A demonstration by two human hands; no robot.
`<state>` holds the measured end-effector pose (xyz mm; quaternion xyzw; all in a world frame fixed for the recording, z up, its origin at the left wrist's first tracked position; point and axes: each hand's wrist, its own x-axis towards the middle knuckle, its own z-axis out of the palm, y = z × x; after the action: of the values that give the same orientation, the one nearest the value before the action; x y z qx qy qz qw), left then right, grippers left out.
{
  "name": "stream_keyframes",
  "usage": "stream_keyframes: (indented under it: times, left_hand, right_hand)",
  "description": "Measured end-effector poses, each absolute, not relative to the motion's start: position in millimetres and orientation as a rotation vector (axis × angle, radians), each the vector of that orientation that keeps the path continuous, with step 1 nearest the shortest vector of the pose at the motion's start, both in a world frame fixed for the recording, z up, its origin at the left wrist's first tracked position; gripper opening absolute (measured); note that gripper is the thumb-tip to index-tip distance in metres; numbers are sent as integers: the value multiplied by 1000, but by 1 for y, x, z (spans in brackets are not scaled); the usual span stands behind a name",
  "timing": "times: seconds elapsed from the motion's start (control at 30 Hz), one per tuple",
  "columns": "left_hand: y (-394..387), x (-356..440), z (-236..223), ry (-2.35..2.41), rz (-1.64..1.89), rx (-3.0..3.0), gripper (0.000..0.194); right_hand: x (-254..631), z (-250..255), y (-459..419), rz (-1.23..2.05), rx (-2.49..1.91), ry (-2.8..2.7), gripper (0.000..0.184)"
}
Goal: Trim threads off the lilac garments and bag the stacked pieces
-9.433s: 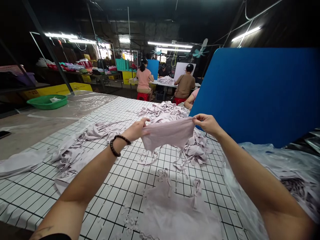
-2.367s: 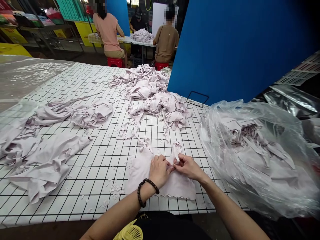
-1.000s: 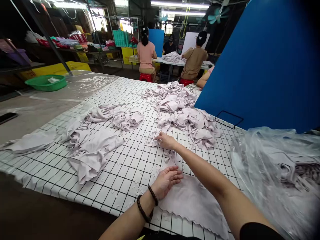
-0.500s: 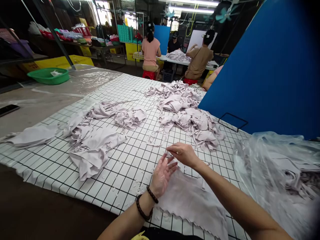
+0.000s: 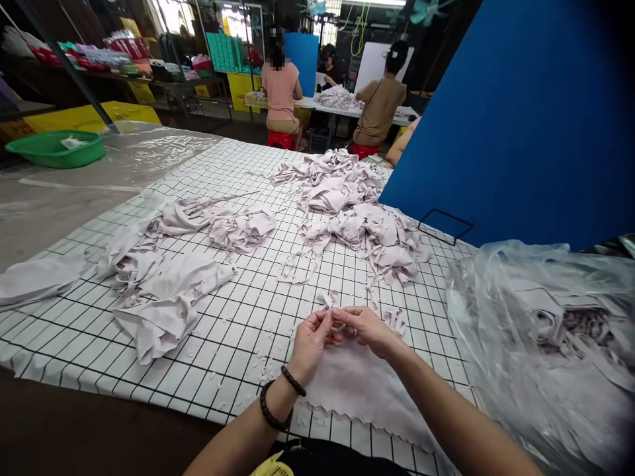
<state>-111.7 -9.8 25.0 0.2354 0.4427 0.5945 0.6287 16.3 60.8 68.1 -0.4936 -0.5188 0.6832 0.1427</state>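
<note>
A pale lilac-grey fabric piece [image 5: 367, 390] with a wavy lower edge lies on the grid-patterned tablecloth in front of me. My left hand [image 5: 310, 340], with dark beaded bracelets at the wrist, pinches the upper end of this piece. Fingertip to fingertip with it, my right hand [image 5: 367, 327] is closed on the same spot. A short narrow strap [image 5: 327, 299] pokes up beyond my fingertips. The exact bit between the fingers is hidden. Tiny cloth scraps [image 5: 258, 363] lie left of my hands.
Fabric heaps lie on the left [image 5: 169, 277] and beyond my hands [image 5: 357, 205]. A clear plastic bag [image 5: 496, 330] full of cloth stands right, below a blue board [image 5: 520, 132]. A green basin [image 5: 57, 149] sits far left. Several people [image 5: 280, 92] work at a table behind.
My left hand has gone from spread fingers to a pinch. My right hand has come down slightly and meets it at the cloth. The view has shifted a little to the right.
</note>
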Motion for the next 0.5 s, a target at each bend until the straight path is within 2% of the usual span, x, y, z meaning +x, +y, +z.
stream_keyframes:
  times: [0.17, 0.33, 0.5]
  left_hand:
    - [-17, -115, 29, 1214, 1227, 840, 34]
    - [-28, -129, 29, 1783, 841, 1689, 26]
    - [-27, -128, 20, 1869, 544, 1913, 29]
  right_hand:
    - [15, 53, 57, 1968, -1321, -1217, 31]
    - [31, 42, 53, 1743, -1352, -1354, 27]
    - [39, 31, 42, 1737, -1393, -1456, 22]
